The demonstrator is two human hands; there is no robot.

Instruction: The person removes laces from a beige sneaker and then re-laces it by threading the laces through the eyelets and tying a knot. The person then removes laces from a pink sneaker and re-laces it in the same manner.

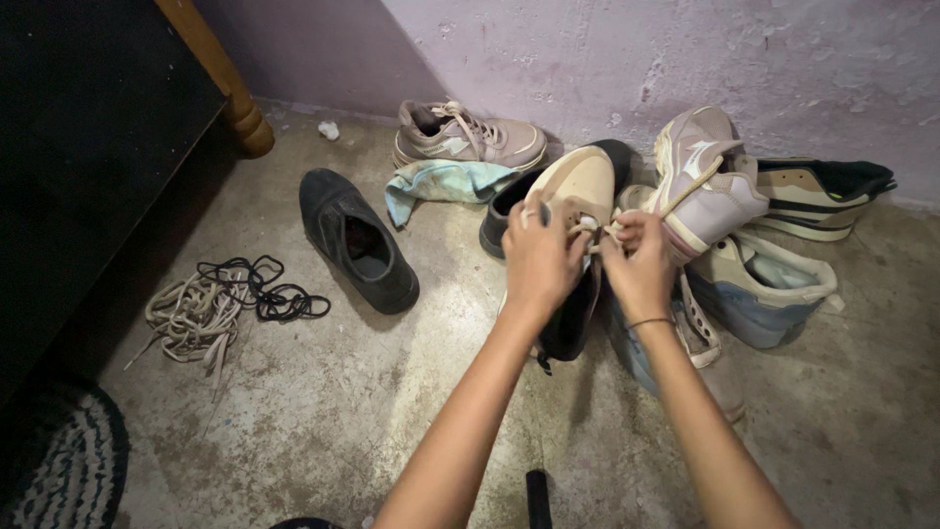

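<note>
The left hand [537,257] grips a beige shoe [578,186] at the middle of the view, fingers clamped around its upper. The right hand [638,263], just at three o'clock of the left, has its fingers pinched together on the shoe's lace [594,225]. A black shoe [357,238] lies on the floor [323,411] at nine o'clock of the hands, with a tangle of loose laces [211,304] farther out. At eleven o'clock a grey sneaker [470,135] sits above a blue cloth [441,181]. More shoes [754,235] pile up at three o'clock.
</note>
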